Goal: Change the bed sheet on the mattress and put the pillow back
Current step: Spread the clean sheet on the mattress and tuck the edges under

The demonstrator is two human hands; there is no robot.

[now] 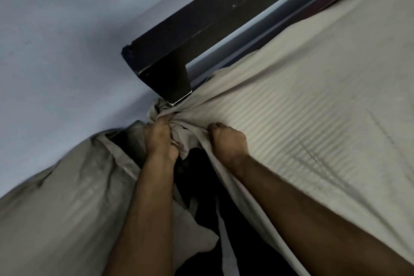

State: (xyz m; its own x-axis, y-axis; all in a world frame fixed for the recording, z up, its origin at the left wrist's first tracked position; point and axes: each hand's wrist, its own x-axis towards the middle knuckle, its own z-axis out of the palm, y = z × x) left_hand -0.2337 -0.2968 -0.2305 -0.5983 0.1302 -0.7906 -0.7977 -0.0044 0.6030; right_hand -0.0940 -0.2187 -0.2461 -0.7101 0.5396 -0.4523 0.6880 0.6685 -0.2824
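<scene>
Beige striped cotton bed sheet (313,101) spread over mattress, bunched at corner by dark wooden headboard (170,51). Left hand (160,139) w/ grip curled round the bunch; right hand (226,141) pinching sheet edge. No writing legible.

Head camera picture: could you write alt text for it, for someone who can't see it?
Two bare hands bunch a beige striped bed sheet at the corner of a mattress: the left hand grips a gathered wad of cloth, and the right hand pinches the sheet's edge beside it. A dark wooden headboard stands just beyond, against a pale blue wall.
</scene>
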